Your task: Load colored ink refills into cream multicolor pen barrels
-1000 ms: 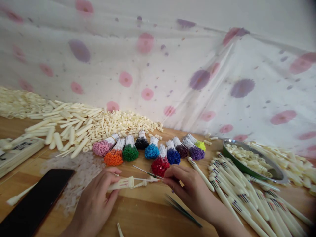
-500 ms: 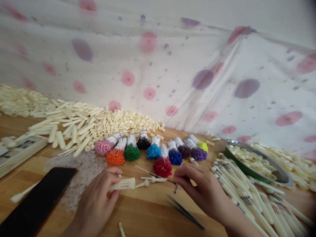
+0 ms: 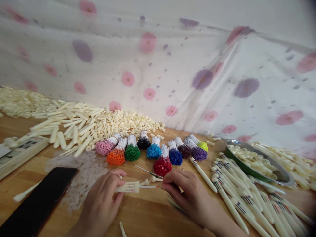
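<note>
My left hand [image 3: 102, 200] is closed round a cream pen barrel [image 3: 128, 187] that lies level and points right. My right hand [image 3: 189, 194] pinches a thin refill [image 3: 149, 186] whose white end sits at the barrel's open mouth. A second thin refill [image 3: 148, 172] with a green stripe lies on the wooden table [image 3: 145, 217] just beyond them. Behind the hands stands a row of bundled colour refills, among them pink [image 3: 105, 147], orange [image 3: 116, 156], green [image 3: 132, 152], blue [image 3: 153, 150] and red [image 3: 162, 165].
A black phone [image 3: 39, 197] and a white power strip [image 3: 18, 153] lie at the left. Heaps of cream pen parts [image 3: 74, 123] fill the back left. Several assembled pens [image 3: 242, 194] and a green bowl [image 3: 256, 163] of small parts sit right. A spotted cloth [image 3: 172, 65] hangs behind.
My right hand drew right with a refill, then came back left to the barrel's mouth. The left hand turned the barrel slightly. The dark tweezers near my right wrist are now mostly hidden.
</note>
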Available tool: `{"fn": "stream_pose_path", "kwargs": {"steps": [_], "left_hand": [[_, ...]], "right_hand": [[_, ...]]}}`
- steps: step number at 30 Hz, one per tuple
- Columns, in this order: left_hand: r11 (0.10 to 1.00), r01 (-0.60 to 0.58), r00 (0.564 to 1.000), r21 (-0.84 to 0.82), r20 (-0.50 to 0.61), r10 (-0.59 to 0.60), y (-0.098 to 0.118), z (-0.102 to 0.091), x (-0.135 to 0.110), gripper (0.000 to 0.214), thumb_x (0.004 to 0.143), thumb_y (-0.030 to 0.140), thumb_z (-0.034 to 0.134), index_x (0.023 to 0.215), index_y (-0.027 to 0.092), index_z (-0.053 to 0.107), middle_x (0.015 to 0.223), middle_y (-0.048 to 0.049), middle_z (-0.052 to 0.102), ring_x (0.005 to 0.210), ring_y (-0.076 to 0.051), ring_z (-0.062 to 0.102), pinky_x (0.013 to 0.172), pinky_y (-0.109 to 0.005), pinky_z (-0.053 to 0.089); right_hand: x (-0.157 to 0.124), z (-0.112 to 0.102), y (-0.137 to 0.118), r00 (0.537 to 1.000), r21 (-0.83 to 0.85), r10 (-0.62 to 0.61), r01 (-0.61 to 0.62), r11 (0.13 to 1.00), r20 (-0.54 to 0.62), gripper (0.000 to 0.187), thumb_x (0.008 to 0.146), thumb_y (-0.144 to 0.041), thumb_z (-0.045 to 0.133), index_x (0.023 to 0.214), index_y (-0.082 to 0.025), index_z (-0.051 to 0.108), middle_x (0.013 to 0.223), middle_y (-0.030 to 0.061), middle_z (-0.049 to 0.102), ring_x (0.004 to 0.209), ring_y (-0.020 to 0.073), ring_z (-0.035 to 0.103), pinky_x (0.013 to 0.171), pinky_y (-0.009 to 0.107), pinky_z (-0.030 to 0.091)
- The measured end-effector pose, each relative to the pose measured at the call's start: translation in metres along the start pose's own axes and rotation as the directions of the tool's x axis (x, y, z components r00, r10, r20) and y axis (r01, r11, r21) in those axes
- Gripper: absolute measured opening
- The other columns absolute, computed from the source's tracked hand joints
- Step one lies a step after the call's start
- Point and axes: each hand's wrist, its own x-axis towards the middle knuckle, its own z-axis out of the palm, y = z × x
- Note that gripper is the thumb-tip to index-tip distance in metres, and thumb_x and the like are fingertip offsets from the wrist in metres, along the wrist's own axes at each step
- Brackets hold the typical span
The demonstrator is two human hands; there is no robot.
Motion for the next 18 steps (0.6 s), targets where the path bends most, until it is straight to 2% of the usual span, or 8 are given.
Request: {"fn": "stream_pose_path", "kwargs": {"steps": [4,8,10,12,13,14,16,18], "left_hand": [[1.000,-0.009,1.000,0.001,-0.005,0.009,-0.001,0.000,0.000,0.019,0.074,0.005,0.042,0.078,0.024,0.045,0.086,-0.0028,0.067,0.077,-0.017,0.066,0.066,-0.027,0.051],[1.000,-0.017,1.000,-0.004,-0.009,0.017,0.002,-0.002,0.000,0.019,0.074,0.005,0.042,0.078,0.024,0.046,0.086,-0.0026,0.066,0.077,-0.017,0.066,0.067,-0.027,0.051],[1.000,-0.030,0.999,-0.002,-0.012,0.030,0.005,-0.002,0.000,0.020,0.074,0.005,0.042,0.078,0.024,0.046,0.086,-0.0026,0.066,0.078,-0.018,0.066,0.067,-0.027,0.050],[0.999,-0.050,0.999,-0.005,-0.013,0.050,0.007,-0.001,0.000,0.021,0.074,0.004,0.041,0.079,0.024,0.046,0.086,-0.0026,0.067,0.078,-0.018,0.066,0.067,-0.027,0.050],[0.998,-0.059,0.998,-0.006,-0.008,0.059,0.008,0.000,0.000,0.022,0.075,0.003,0.041,0.079,0.024,0.046,0.086,-0.0027,0.067,0.078,-0.018,0.066,0.067,-0.027,0.050],[0.998,-0.067,0.998,-0.006,-0.002,0.067,0.008,0.000,-0.001,0.022,0.075,0.003,0.041,0.080,0.024,0.046,0.086,-0.0027,0.067,0.078,-0.018,0.066,0.067,-0.027,0.050],[0.997,-0.073,0.997,-0.002,0.002,0.073,0.009,0.001,-0.001,0.023,0.074,0.003,0.040,0.080,0.024,0.046,0.086,-0.0025,0.067,0.077,-0.018,0.066,0.066,-0.027,0.051],[0.998,-0.067,0.998,0.007,-0.004,0.067,0.008,0.001,-0.001,0.023,0.073,0.003,0.040,0.080,0.024,0.046,0.085,-0.0022,0.067,0.077,-0.018,0.066,0.066,-0.027,0.051]], "right_hand": [[-0.001,-0.001,-0.002,1.000,-0.001,-0.015,0.015,1.000,-0.006,0.014,0.090,-0.022,0.049,0.078,-0.018,0.056,0.069,0.0008,0.060,0.063,0.0112,0.054,0.058,0.021,0.039],[0.001,0.004,-0.004,1.000,0.031,0.025,-0.025,0.999,-0.011,0.014,0.089,-0.022,0.049,0.077,-0.018,0.056,0.069,0.0008,0.060,0.063,0.0112,0.053,0.058,0.020,0.039],[0.002,0.011,-0.006,0.998,0.099,0.065,-0.064,0.993,-0.007,0.017,0.089,-0.024,0.050,0.075,-0.018,0.056,0.068,0.0008,0.059,0.063,0.0111,0.052,0.057,0.020,0.039],[0.003,0.021,-0.007,0.989,0.246,0.145,-0.142,0.959,0.008,0.021,0.089,-0.030,0.050,0.072,-0.017,0.055,0.063,-0.0005,0.055,0.058,0.0101,0.049,0.054,0.020,0.037],[0.004,0.027,-0.007,0.977,0.360,0.213,-0.209,0.909,0.031,0.023,0.087,-0.035,0.051,0.072,-0.017,0.054,0.060,-0.0020,0.053,0.054,0.0091,0.047,0.050,0.019,0.036],[0.004,0.033,-0.007,0.955,0.488,0.290,-0.286,0.825,0.070,0.026,0.085,-0.041,0.054,0.073,-0.018,0.053,0.057,-0.0037,0.050,0.049,0.0080,0.044,0.046,0.018,0.034],[0.004,0.044,-0.006,0.893,0.704,0.411,-0.412,0.578,0.185,0.037,0.076,-0.054,0.059,0.073,-0.018,0.051,0.053,-0.0055,0.049,0.041,0.0055,0.039,0.038,0.016,0.031],[0.004,0.051,-0.004,0.848,0.809,0.451,-0.460,0.366,0.278,0.044,0.070,-0.058,0.063,0.071,-0.016,0.052,0.056,-0.0031,0.055,0.038,0.0045,0.043,0.035,0.015,0.035]]}}
